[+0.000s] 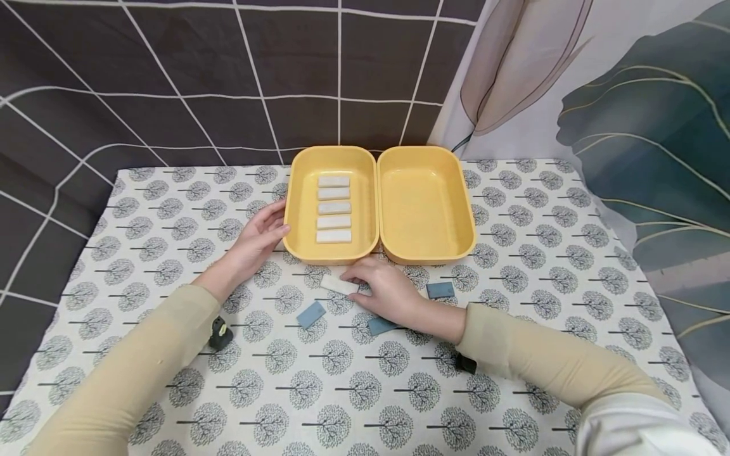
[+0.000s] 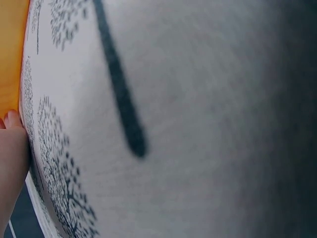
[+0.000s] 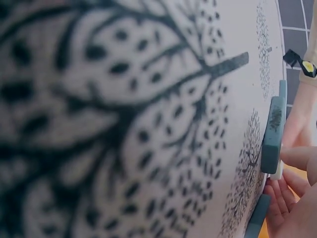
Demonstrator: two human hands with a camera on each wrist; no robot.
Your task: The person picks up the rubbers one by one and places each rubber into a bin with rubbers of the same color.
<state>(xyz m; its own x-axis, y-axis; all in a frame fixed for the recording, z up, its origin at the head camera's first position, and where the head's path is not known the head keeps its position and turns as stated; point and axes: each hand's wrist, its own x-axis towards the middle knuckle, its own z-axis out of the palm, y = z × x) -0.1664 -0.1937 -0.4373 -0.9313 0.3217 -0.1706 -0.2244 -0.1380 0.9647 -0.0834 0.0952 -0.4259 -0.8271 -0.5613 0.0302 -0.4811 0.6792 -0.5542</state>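
In the head view, my left hand (image 1: 253, 244) rests against the outer left wall of the left yellow box (image 1: 305, 250), its fingers laid along the side. Just in front of the boxes, my right hand (image 1: 393, 291) pinches a small white block (image 1: 338, 284) between thumb and fingers, low over the cloth. Several similar white blocks (image 1: 334, 207) lie in a column inside the left box. One blue block (image 1: 381, 326) lies partly hidden beneath the right hand; the right wrist view shows a blue block (image 3: 272, 136) close to the fingers.
A second yellow box (image 1: 424, 209) stands right beside the first and holds nothing. Two more blue blocks lie on the tree-print cloth: a left blue block (image 1: 310, 315) and a right blue block (image 1: 440, 290). Behind the table hang a dark checked cloth (image 1: 217, 57) and a leaf-print curtain (image 1: 639, 126).
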